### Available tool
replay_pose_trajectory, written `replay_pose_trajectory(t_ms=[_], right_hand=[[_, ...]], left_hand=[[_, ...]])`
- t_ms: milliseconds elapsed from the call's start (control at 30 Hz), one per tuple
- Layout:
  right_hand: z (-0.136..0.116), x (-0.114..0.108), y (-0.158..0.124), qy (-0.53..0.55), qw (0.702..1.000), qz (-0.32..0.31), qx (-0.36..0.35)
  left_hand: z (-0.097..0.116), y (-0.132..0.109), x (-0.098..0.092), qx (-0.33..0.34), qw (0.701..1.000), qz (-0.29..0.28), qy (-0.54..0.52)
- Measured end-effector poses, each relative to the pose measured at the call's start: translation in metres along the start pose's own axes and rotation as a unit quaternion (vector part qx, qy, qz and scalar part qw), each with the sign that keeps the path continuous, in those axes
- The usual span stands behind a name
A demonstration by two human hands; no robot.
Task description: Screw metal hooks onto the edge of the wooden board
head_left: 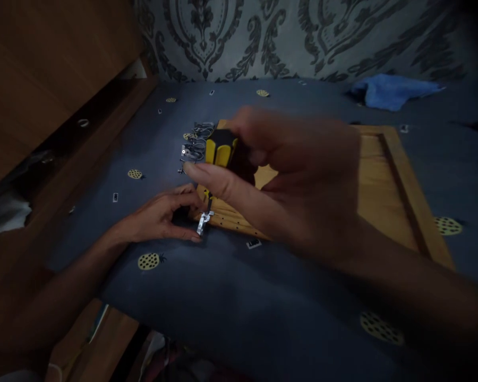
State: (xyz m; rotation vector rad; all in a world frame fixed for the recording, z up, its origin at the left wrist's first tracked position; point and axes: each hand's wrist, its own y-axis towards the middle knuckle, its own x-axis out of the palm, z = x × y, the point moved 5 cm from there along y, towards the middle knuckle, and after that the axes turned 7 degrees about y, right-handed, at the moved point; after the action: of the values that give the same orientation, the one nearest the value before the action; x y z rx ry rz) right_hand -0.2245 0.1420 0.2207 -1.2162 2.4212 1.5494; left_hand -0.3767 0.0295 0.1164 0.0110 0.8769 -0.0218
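A broad stretch of dark blue sheet [231, 286] gives room in front of the wooden panel [376, 180], and another runs between its left end and the wooden furniture [56, 79]. Several metal parts [193, 152] lie close by the panel's far left corner, narrowing the space there. The sheet carries yellow pineapple prints and reaches back to a patterned wall [207, 37], with a blue cloth [394, 91] near it; the light is dim. At the panel's near left corner sits a small, shiny metal fitting [203, 222], beside a row of dark holes. The left hand [163, 215] curves around it, thumb tip at its lower end; whether it pinches, one cannot tell. The right hand [302, 175], blurred, is closed around a black-and-yellow screwdriver [220, 151], whose shaft points down to the fitting
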Motion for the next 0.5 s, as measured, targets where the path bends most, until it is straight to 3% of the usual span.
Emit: replay_pose_trajectory(t_ms=[233,500], right_hand=[[0.012,0.013,-0.007,0.030,0.997,-0.055,0.051],[0.015,0.017,-0.007,0.018,0.996,-0.061,0.055]], left_hand=[[-0.003,-0.001,0.000,-0.012,1.000,-0.005,0.021],[-0.001,-0.001,-0.002,-0.010,1.000,-0.006,0.022]])
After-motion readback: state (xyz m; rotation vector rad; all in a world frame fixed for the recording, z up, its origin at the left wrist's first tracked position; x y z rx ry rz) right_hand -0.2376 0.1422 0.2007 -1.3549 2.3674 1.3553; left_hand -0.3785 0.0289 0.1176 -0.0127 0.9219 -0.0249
